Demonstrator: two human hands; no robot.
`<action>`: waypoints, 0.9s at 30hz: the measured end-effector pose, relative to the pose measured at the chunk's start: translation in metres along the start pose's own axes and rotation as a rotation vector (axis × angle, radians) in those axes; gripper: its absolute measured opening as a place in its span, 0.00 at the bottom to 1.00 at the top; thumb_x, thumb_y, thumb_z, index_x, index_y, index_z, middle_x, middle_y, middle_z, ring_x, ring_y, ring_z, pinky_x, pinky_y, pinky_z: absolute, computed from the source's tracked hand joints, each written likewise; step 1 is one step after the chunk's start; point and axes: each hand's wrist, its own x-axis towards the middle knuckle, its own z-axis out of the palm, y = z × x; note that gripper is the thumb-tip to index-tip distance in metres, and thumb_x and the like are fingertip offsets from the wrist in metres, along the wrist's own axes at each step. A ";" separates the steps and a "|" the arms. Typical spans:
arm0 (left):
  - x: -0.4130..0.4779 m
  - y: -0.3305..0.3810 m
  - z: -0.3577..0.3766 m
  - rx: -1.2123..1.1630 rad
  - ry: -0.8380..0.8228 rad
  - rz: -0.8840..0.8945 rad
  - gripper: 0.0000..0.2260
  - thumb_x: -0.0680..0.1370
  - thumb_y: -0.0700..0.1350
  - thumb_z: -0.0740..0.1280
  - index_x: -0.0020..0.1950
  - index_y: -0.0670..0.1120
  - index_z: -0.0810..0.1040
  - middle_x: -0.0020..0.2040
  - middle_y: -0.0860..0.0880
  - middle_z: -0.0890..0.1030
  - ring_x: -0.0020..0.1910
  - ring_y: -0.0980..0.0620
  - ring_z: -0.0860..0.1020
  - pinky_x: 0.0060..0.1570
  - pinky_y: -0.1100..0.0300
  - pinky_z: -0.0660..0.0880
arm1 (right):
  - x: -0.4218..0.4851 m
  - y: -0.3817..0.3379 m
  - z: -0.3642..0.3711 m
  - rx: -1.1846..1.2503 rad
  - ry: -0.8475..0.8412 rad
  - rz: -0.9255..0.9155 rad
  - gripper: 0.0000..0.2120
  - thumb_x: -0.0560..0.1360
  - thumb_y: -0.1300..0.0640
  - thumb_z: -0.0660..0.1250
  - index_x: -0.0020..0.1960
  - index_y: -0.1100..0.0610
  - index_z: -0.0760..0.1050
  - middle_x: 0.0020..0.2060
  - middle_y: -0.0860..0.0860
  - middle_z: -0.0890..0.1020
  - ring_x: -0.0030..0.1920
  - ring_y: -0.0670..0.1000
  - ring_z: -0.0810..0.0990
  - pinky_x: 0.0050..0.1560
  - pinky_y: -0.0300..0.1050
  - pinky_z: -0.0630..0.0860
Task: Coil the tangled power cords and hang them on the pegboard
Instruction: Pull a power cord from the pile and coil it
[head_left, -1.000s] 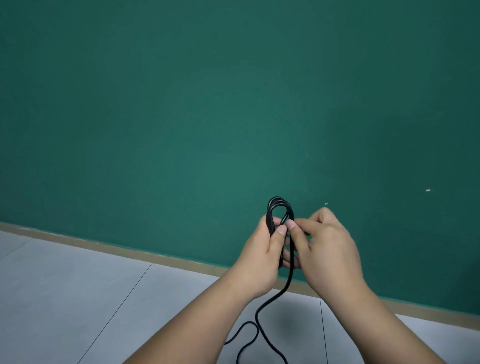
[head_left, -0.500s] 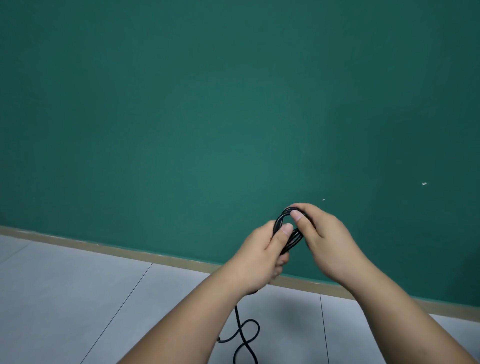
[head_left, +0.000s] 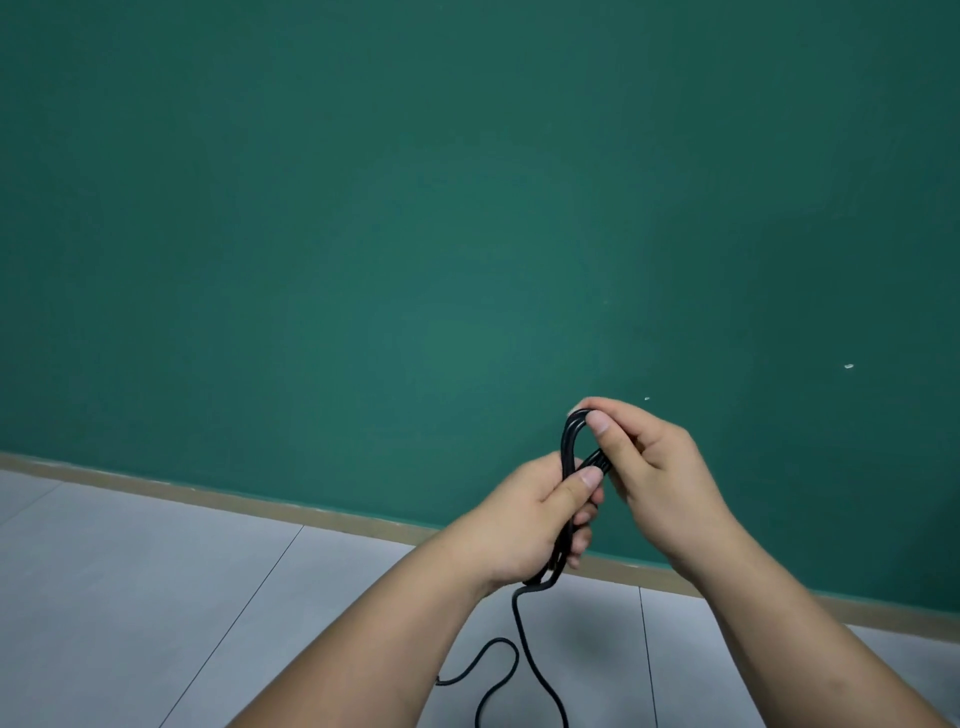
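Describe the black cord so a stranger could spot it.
Start at the green wall above the grey tiled floor. Before it, the left hand and right hand hold the black cord. It is the only dark thing: thin loops with a tail hanging floorward.

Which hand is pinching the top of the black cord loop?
The right hand pinches the top of the black cord loop; the left hand grips it lower down.

Black cord's loose tail is running off the frame at 6 o'clock, end unseen. Left hand is hiding the coil's lower part; right hand is covering its top.
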 end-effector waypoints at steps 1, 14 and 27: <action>0.000 -0.001 -0.001 -0.001 0.008 0.008 0.11 0.89 0.47 0.57 0.52 0.44 0.72 0.37 0.50 0.73 0.34 0.50 0.76 0.39 0.55 0.76 | 0.000 0.000 0.002 0.036 0.003 0.015 0.10 0.86 0.53 0.64 0.59 0.49 0.84 0.28 0.37 0.78 0.29 0.40 0.74 0.35 0.30 0.68; 0.009 0.006 -0.042 -0.667 0.451 0.152 0.07 0.88 0.46 0.59 0.53 0.45 0.72 0.35 0.51 0.70 0.33 0.51 0.70 0.39 0.56 0.76 | -0.018 0.013 0.020 -0.061 -0.597 0.349 0.20 0.86 0.41 0.56 0.61 0.50 0.83 0.56 0.47 0.88 0.56 0.50 0.86 0.61 0.49 0.81; 0.012 -0.002 -0.080 -0.185 0.905 0.265 0.06 0.88 0.44 0.58 0.54 0.45 0.72 0.37 0.50 0.71 0.31 0.53 0.71 0.38 0.56 0.78 | -0.023 0.000 0.025 -0.347 -0.542 0.102 0.06 0.84 0.48 0.67 0.57 0.43 0.82 0.31 0.45 0.78 0.32 0.46 0.72 0.36 0.49 0.75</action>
